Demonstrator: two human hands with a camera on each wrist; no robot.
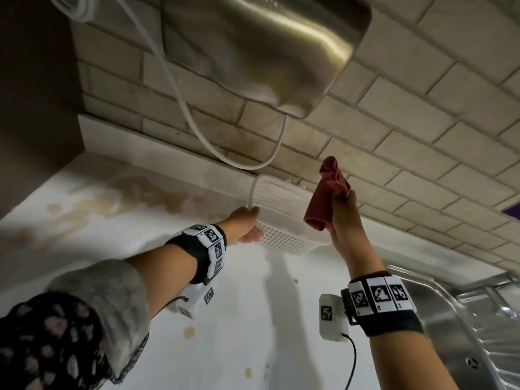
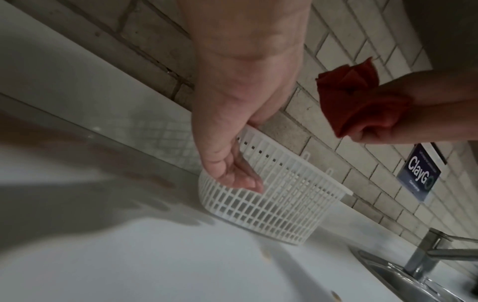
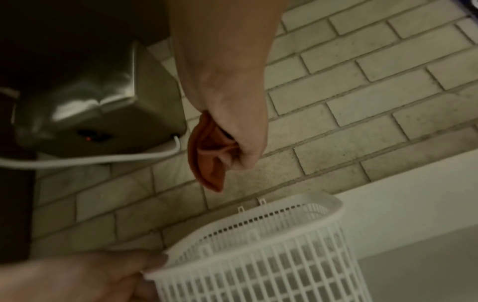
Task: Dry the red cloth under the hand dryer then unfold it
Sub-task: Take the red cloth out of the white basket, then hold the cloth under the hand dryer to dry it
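My right hand (image 1: 344,218) grips the folded red cloth (image 1: 326,192), raised above the white mesh basket (image 1: 284,220) and below and to the right of the steel hand dryer (image 1: 261,49) on the tiled wall. The cloth (image 3: 209,155) hangs bunched from my fist (image 3: 240,143), just right of the dryer's underside (image 3: 98,114), where a small red light glows. My left hand (image 1: 247,226) holds the basket's left rim, thumb on top and fingers against its side (image 2: 240,173). The cloth (image 2: 359,100) shows at the right of the left wrist view.
The basket (image 3: 261,255) stands on a stained white counter (image 1: 140,220) against the tiled backsplash. A white cable (image 1: 197,114) loops from the dryer down toward the basket. A steel sink (image 1: 475,319) with a tap (image 2: 426,251) lies at the right. A blue sign (image 2: 419,173) hangs on the wall.
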